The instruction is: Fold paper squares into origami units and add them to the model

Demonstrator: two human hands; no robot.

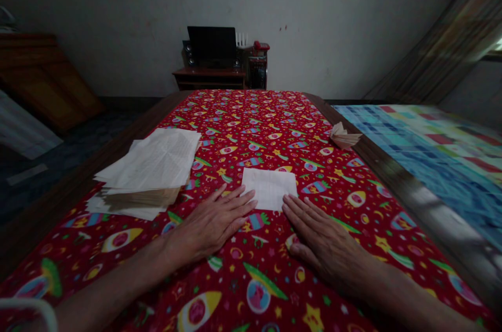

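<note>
White paper square (pixel 270 188) lies flat between left hand (pixel 212 226) and right hand (pixel 323 248), both grips open, palms resting evenly on red printed cloth (pixel 270 123).

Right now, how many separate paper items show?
3: a paper stack left, a single sheet between the left hand and right hand, a folded paper far right.
</note>
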